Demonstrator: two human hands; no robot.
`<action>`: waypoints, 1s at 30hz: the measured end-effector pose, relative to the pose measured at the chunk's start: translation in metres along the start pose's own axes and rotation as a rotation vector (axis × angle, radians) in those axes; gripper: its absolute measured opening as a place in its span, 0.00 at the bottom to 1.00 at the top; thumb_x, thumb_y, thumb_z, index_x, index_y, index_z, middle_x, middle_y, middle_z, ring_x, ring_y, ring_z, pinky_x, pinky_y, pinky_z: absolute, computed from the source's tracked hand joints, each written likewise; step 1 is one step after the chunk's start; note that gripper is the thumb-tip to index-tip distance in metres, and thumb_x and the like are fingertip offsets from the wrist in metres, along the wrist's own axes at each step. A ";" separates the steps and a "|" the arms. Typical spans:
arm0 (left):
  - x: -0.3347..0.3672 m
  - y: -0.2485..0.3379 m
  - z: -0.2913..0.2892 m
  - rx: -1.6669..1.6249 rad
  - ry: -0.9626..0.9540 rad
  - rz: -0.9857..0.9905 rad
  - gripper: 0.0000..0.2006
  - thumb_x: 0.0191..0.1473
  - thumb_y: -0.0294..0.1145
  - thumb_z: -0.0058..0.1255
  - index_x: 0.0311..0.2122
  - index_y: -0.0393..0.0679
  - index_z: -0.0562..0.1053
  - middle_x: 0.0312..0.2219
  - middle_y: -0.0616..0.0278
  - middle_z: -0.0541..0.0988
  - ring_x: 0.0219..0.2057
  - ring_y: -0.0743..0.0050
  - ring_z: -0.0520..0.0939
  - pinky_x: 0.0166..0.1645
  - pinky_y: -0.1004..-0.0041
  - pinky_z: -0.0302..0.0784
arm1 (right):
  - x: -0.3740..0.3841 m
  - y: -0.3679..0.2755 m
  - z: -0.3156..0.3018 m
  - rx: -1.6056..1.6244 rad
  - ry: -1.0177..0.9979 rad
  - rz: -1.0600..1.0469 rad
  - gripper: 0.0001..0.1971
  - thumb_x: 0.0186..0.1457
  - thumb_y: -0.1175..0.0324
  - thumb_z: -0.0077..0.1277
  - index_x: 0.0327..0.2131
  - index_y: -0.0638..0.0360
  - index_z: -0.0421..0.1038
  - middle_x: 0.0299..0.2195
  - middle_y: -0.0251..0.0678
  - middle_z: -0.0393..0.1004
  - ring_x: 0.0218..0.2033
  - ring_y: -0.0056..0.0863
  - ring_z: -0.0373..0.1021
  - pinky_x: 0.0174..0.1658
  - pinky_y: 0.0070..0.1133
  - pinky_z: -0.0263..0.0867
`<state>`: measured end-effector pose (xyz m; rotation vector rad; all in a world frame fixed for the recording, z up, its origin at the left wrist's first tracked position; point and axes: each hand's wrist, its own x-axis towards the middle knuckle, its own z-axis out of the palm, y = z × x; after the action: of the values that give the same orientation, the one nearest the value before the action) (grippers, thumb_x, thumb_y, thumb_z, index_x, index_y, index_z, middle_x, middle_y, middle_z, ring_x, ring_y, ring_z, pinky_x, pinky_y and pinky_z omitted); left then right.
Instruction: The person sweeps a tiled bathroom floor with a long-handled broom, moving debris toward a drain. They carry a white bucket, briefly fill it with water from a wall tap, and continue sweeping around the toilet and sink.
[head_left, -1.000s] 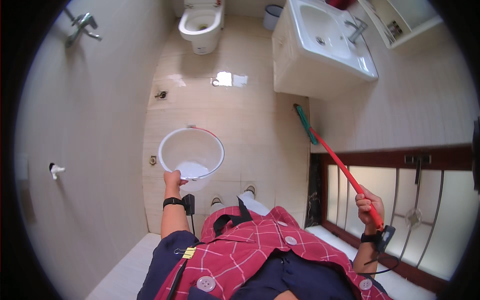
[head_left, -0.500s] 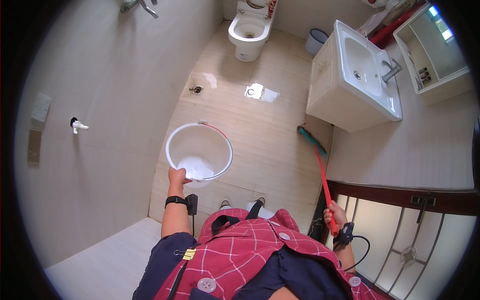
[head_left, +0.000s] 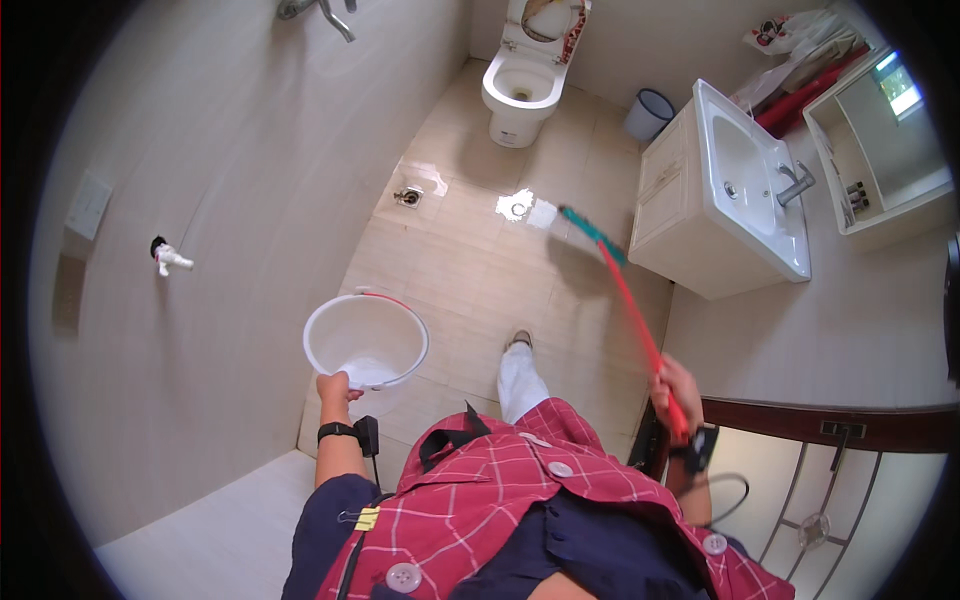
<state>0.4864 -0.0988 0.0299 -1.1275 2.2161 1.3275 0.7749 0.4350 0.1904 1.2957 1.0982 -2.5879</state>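
Observation:
My left hand (head_left: 336,388) is closed on the near rim of a white bucket (head_left: 335,335), which hangs tilted so that its inside shows. A red strip marks the bucket's far rim, and the bottom looks pale and shiny. In my right hand (head_left: 675,385) is the red handle of a long brush (head_left: 628,300), with the fingers wrapped around it near its end. The teal brush head points away from me, between the wet floor and the sink cabinet, and seems lifted off the tiles. Both wrists carry black straps.
A white toilet (head_left: 522,90) with its lid up stands at the far wall. To the right are a sink cabinet (head_left: 755,190), a blue-grey bin (head_left: 649,115) and a door (head_left: 800,490). The left wall has a white tap (head_left: 172,258). Floor drains (head_left: 408,196) and wet patches (head_left: 515,205) lie ahead.
The brush has risen and swung forward and left from beside the cabinet. One foot has stepped ahead. The bucket has shifted left and nearer to me, still in my left hand.

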 end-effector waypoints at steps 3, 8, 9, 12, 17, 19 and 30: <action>-0.002 0.003 -0.002 -0.098 -0.036 -0.026 0.16 0.43 0.20 0.36 0.39 0.22 0.67 0.26 0.40 0.76 0.21 0.51 0.81 0.16 0.65 0.77 | 0.123 -0.062 0.001 -0.024 0.014 -0.041 0.04 0.59 0.71 0.37 0.38 0.52 0.60 0.20 0.28 0.62 0.13 0.11 0.55 0.12 0.09 0.54; -0.041 0.020 -0.009 -0.193 0.079 -0.068 0.19 0.43 0.21 0.38 0.44 0.26 0.64 0.30 0.42 0.76 0.24 0.51 0.81 0.20 0.61 0.79 | 0.326 -0.169 0.014 -0.136 0.053 -0.069 0.01 0.59 0.70 0.37 0.34 0.53 0.58 0.20 0.28 0.62 0.14 0.12 0.57 0.13 0.12 0.56; -0.054 0.025 -0.004 -0.172 0.105 -0.105 0.20 0.43 0.20 0.37 0.45 0.27 0.64 0.30 0.42 0.76 0.24 0.51 0.81 0.21 0.61 0.79 | 0.363 -0.189 0.010 -0.202 0.105 -0.072 0.02 0.60 0.68 0.37 0.34 0.53 0.58 0.22 0.28 0.63 0.15 0.12 0.58 0.14 0.12 0.57; -0.079 0.055 0.000 -0.096 0.170 -0.152 0.20 0.43 0.19 0.37 0.46 0.29 0.64 0.29 0.44 0.76 0.21 0.54 0.80 0.16 0.68 0.77 | 0.445 -0.229 0.002 -0.301 0.153 -0.022 0.03 0.59 0.67 0.36 0.34 0.52 0.57 0.18 0.27 0.62 0.14 0.12 0.58 0.14 0.12 0.58; -0.088 0.079 0.035 0.014 0.198 -0.189 0.20 0.44 0.20 0.37 0.46 0.29 0.64 0.30 0.45 0.76 0.21 0.57 0.81 0.15 0.71 0.78 | 0.452 -0.201 -0.041 -0.525 0.191 -0.052 0.11 0.61 0.68 0.32 0.46 0.52 0.59 0.14 0.28 0.60 0.11 0.17 0.57 0.12 0.16 0.58; -0.078 0.087 0.053 -0.007 0.177 -0.156 0.21 0.44 0.21 0.37 0.47 0.29 0.63 0.32 0.45 0.76 0.24 0.55 0.81 0.19 0.69 0.80 | 0.403 -0.170 -0.057 -0.705 0.226 -0.034 0.18 0.61 0.67 0.32 0.55 0.50 0.56 0.13 0.29 0.61 0.10 0.19 0.59 0.12 0.19 0.59; -0.028 0.146 0.180 -0.060 -0.006 -0.063 0.16 0.45 0.21 0.39 0.40 0.22 0.65 0.26 0.43 0.76 0.20 0.54 0.80 0.18 0.69 0.80 | 0.052 -0.202 -0.065 -0.708 0.263 0.476 0.25 0.60 0.68 0.40 0.61 0.46 0.50 0.15 0.30 0.64 0.09 0.17 0.57 0.11 0.17 0.54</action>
<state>0.3714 0.1048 0.0412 -1.2022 2.1315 1.3785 0.7177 0.6392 0.2438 1.4713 1.3530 -1.5148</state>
